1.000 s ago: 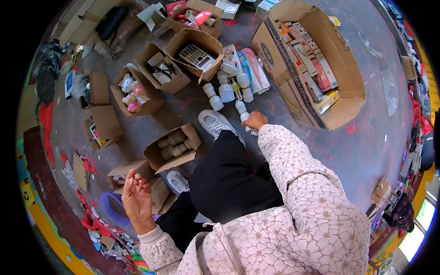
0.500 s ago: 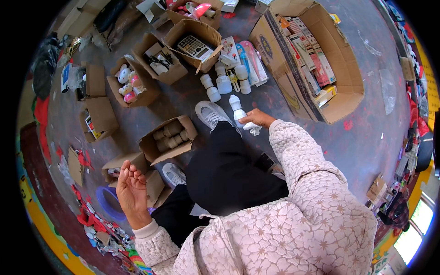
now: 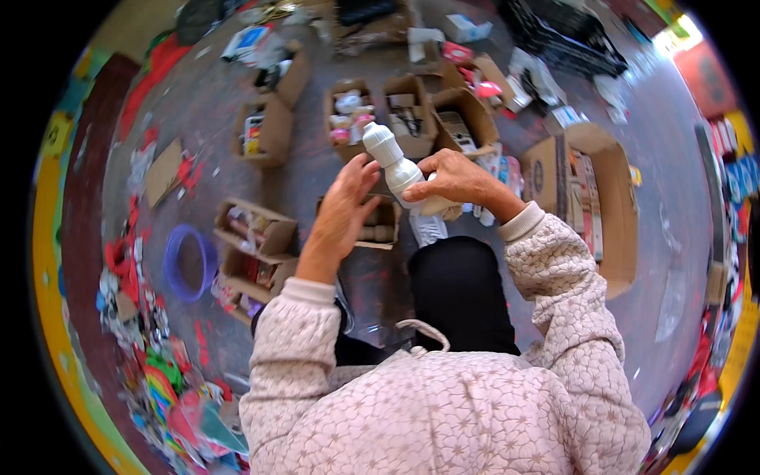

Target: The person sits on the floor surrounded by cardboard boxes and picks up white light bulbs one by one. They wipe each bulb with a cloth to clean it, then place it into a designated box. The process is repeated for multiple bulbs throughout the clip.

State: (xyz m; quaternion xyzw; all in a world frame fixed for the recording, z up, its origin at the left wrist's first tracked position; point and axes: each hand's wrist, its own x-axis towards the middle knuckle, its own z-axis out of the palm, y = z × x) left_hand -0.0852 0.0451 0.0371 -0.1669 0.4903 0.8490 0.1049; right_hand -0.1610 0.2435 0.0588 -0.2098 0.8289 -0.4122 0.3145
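A white plastic bottle [image 3: 392,165] with a ribbed cap is held up in front of me, tilted with its cap toward the upper left. My right hand [image 3: 465,180] grips its lower body, and a crumpled pale cloth [image 3: 442,208] is bunched in the same hand. To the left of the bottle, my left hand [image 3: 340,212] is raised with its fingers apart and nothing in them. Below the bottle, a small cardboard box [image 3: 378,244] with several beige bottles is partly covered by my left hand.
Open cardboard boxes with toys [image 3: 336,119], a calculator [image 3: 457,127] and packaged goods [image 3: 584,198] stand ahead and to the right. On the left are more small boxes [image 3: 263,127] and a purple basin [image 3: 190,294]. A black crate [image 3: 566,47] lies far right.
My right hand has lifted the bottle and cloth from near the floor toward my chest. My left hand has come in from the left, close to the bottle. The head view has shifted.
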